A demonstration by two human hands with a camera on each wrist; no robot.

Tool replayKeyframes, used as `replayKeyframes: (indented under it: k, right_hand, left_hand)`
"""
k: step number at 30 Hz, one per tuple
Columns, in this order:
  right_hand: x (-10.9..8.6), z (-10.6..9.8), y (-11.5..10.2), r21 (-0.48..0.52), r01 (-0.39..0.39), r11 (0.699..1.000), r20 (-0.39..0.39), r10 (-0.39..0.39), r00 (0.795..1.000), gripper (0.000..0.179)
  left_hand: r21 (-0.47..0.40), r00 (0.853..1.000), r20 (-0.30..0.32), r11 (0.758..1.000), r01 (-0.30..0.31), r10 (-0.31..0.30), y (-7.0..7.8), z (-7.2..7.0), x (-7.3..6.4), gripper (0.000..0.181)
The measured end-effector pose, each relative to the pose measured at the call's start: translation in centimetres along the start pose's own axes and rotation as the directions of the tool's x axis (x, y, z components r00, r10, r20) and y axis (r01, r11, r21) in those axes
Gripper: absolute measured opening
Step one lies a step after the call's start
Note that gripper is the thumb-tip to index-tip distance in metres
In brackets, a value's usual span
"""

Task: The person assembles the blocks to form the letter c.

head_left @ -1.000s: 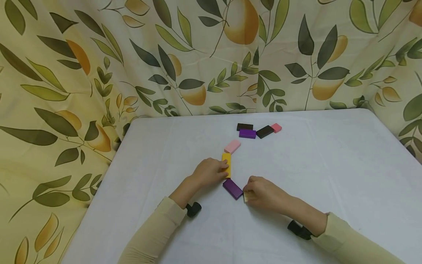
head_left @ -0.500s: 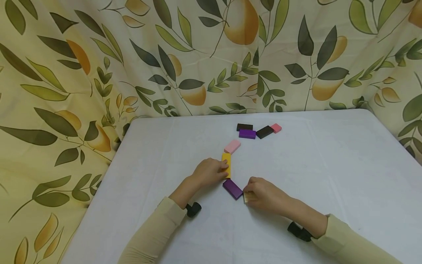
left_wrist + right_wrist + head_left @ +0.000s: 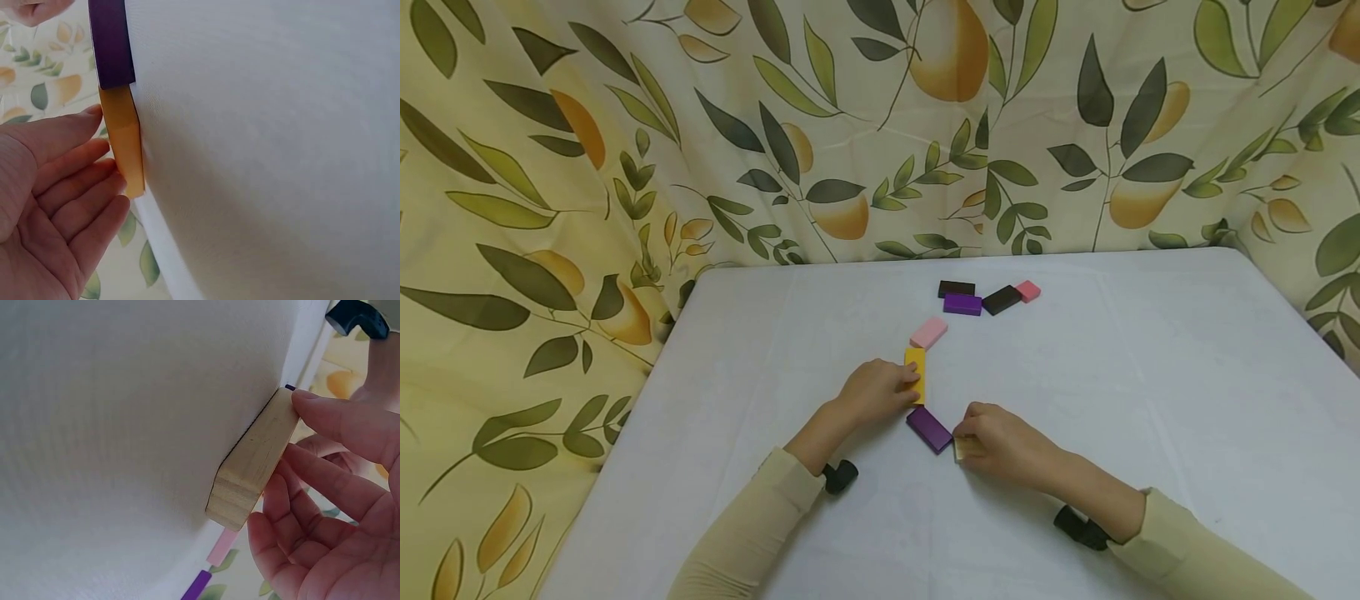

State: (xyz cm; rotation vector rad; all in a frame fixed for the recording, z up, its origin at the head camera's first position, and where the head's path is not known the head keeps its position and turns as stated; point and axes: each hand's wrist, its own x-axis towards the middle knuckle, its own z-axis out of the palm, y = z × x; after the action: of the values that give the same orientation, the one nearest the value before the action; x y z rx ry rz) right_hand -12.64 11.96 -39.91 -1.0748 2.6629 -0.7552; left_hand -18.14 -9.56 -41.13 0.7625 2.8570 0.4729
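Observation:
My left hand rests its thumb and fingertips along a yellow block, which lies flat on the white table. In the left wrist view its relaxed fingers touch the yellow block. My right hand is at a plain wooden block, touching it with thumb and fingertips; the hand covers much of that block in the head view. Between the two hands a dark purple block lies at a slant, one end at the yellow block and the other at the plain one. A pale pink block meets the yellow block's far end.
Farther back lie a black block, a purple block, a second black block and a coral-pink block. A white cloth covers the table. Leaf-and-fruit patterned fabric hangs behind and to the left.

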Motion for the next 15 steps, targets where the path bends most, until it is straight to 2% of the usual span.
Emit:
replayKeyframes:
  k: [6,15]
  right_hand:
    - [0.05,0.02,0.02,0.002,-0.014,1.000,-0.001,0.014,1.000,0.022]
    - [0.25,-0.52,0.20,0.040,-0.073,0.997,-0.014,0.074,0.997,0.038]
  left_hand:
    - [0.038,1.000,-0.015,0.999,-0.014,0.015,0.09,-0.05,0.09,0.038]
    - [0.068,1.000,-0.022,0.998,-0.016,0.017,0.36,-0.16,0.11,0.035]
